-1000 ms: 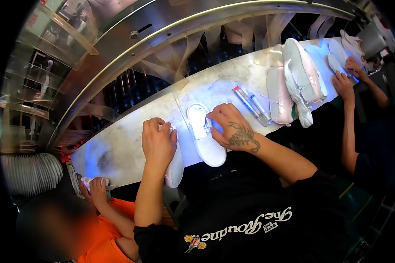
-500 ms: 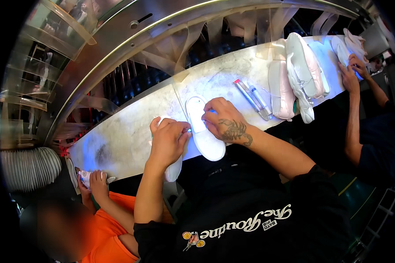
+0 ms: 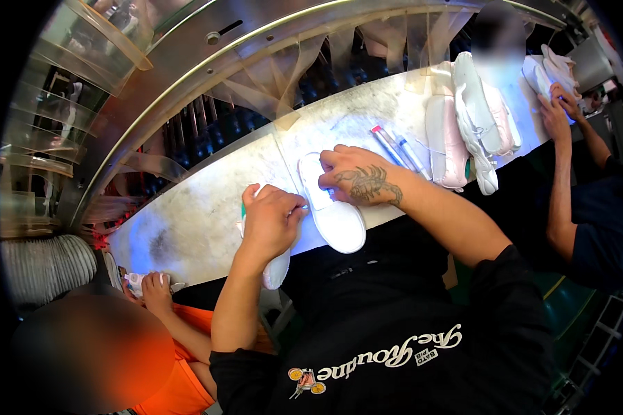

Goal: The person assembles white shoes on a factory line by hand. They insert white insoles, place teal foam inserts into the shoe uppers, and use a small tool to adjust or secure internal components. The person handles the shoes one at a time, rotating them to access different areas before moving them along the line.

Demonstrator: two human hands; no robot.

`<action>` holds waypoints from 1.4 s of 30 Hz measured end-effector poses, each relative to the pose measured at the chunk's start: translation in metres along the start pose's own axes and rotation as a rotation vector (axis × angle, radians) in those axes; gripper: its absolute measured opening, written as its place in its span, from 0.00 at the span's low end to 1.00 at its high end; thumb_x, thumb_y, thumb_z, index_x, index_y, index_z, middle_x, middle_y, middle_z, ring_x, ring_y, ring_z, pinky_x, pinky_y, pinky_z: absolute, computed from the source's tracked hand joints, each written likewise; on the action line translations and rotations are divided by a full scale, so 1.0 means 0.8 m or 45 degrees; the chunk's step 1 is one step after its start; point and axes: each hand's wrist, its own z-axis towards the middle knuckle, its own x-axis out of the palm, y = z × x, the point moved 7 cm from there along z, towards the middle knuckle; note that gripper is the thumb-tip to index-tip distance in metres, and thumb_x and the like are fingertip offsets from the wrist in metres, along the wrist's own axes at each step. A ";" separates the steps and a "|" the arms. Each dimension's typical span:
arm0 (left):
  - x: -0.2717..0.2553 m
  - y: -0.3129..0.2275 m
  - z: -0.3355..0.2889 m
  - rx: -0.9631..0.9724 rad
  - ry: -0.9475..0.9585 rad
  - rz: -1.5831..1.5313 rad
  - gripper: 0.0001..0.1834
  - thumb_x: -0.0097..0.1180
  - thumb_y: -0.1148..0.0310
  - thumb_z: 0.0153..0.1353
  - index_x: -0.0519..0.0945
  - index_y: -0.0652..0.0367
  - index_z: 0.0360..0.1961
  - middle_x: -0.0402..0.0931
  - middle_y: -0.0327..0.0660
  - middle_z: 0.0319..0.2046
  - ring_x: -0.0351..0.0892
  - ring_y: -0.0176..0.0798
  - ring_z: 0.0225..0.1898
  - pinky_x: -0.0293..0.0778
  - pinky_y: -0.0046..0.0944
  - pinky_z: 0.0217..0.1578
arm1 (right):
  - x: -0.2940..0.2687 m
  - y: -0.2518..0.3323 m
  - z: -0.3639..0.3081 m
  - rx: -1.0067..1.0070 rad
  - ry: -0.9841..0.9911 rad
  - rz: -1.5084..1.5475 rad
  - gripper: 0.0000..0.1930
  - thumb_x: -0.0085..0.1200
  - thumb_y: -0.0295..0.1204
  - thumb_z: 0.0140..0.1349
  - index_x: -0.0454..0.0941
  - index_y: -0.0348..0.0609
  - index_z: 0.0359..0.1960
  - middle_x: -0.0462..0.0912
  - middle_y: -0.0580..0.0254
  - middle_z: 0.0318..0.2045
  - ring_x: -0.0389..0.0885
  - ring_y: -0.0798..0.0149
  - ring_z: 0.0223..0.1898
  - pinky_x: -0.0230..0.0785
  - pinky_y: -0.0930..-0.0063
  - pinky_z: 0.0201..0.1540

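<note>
A white shoe (image 3: 340, 228) lies in front of me with its toe toward my body. My right hand (image 3: 358, 176) is closed over the shoe's right side, fingers curled at the opening; their tips are hidden. To the left of the shoe, my left hand (image 3: 273, 218) is closed in a pinch, thumb and fingertips close to the shoe's edge. Something small and pale shows at those fingertips, too small to name. A second light-coloured shoe (image 3: 277, 270) lies partly hidden under my left hand and wrist, at the bench's near edge.
Pen-like tubes (image 3: 398, 149), one red-tipped, lie on the pale bench (image 3: 201, 207) to the right. Beyond them stand several pink and white shoes (image 3: 446, 142). Co-workers' hands handle shoes at both ends. Clear plastic strips (image 3: 284, 83) hang along the far side.
The white shoe has shifted slightly right, its toe swinging right. My right hand has moved a little up and right with it; my left hand stays pinched, moving slightly right.
</note>
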 end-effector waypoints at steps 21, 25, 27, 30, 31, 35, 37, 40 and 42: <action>0.038 -0.026 0.021 0.140 0.174 0.315 0.05 0.74 0.67 0.55 0.93 0.52 0.34 0.91 0.27 0.49 0.79 0.41 0.57 0.59 0.60 0.71 | 0.007 0.004 -0.010 -0.158 -0.450 -0.171 0.10 0.64 0.33 0.60 0.85 0.40 0.38 0.81 0.53 0.43 0.77 0.48 0.53 0.68 0.52 0.59; 0.036 -0.028 0.023 0.174 0.161 0.285 0.05 0.75 0.68 0.55 0.92 0.52 0.33 0.90 0.30 0.47 0.79 0.42 0.57 0.60 0.59 0.70 | 0.023 -0.001 -0.004 0.006 -0.444 -0.099 0.11 0.68 0.32 0.59 0.84 0.42 0.40 0.80 0.53 0.46 0.76 0.46 0.54 0.68 0.51 0.58; 0.029 -0.030 0.021 0.214 0.106 0.242 0.06 0.75 0.70 0.55 0.92 0.53 0.34 0.90 0.33 0.45 0.80 0.43 0.56 0.62 0.58 0.68 | 0.027 -0.003 -0.009 0.037 -0.507 -0.028 0.12 0.71 0.33 0.59 0.84 0.44 0.40 0.81 0.54 0.46 0.76 0.47 0.53 0.69 0.52 0.56; 0.020 -0.022 0.018 0.172 -0.009 0.138 0.07 0.75 0.71 0.55 0.91 0.54 0.37 0.89 0.37 0.41 0.83 0.46 0.53 0.65 0.55 0.66 | 0.029 -0.007 -0.020 0.038 -0.611 0.112 0.14 0.76 0.34 0.56 0.85 0.47 0.40 0.82 0.58 0.46 0.76 0.49 0.54 0.70 0.53 0.55; 0.019 -0.020 0.018 0.155 -0.026 0.111 0.08 0.75 0.71 0.56 0.91 0.54 0.37 0.88 0.38 0.40 0.83 0.46 0.52 0.65 0.54 0.65 | 0.031 -0.011 -0.025 0.052 -0.645 0.159 0.14 0.78 0.35 0.55 0.86 0.49 0.39 0.82 0.60 0.46 0.76 0.50 0.54 0.70 0.54 0.55; 0.015 -0.011 0.028 0.090 -0.058 0.036 0.08 0.75 0.72 0.56 0.91 0.55 0.38 0.87 0.39 0.37 0.84 0.48 0.49 0.67 0.52 0.64 | 0.043 -0.013 -0.033 0.096 -0.785 0.235 0.14 0.80 0.34 0.52 0.88 0.52 0.39 0.83 0.65 0.48 0.76 0.53 0.56 0.69 0.55 0.58; 0.014 -0.007 0.028 0.067 -0.032 0.031 0.07 0.74 0.72 0.56 0.91 0.55 0.38 0.87 0.39 0.36 0.84 0.47 0.50 0.66 0.52 0.64 | 0.043 -0.009 -0.033 0.057 -0.774 0.283 0.13 0.79 0.33 0.53 0.89 0.53 0.39 0.84 0.67 0.49 0.76 0.54 0.57 0.68 0.55 0.60; 0.014 -0.006 0.032 0.061 0.021 0.042 0.07 0.74 0.72 0.57 0.92 0.54 0.37 0.86 0.38 0.34 0.83 0.46 0.50 0.65 0.53 0.64 | 0.040 -0.010 -0.034 0.069 -0.698 0.292 0.11 0.77 0.32 0.55 0.91 0.54 0.39 0.84 0.70 0.50 0.76 0.55 0.57 0.67 0.54 0.61; 0.015 -0.007 0.033 0.058 0.036 0.052 0.07 0.73 0.72 0.57 0.93 0.53 0.38 0.86 0.38 0.34 0.82 0.46 0.49 0.64 0.52 0.64 | 0.042 -0.012 -0.034 0.109 -0.657 0.282 0.10 0.75 0.32 0.56 0.91 0.55 0.40 0.83 0.70 0.50 0.76 0.56 0.57 0.66 0.54 0.61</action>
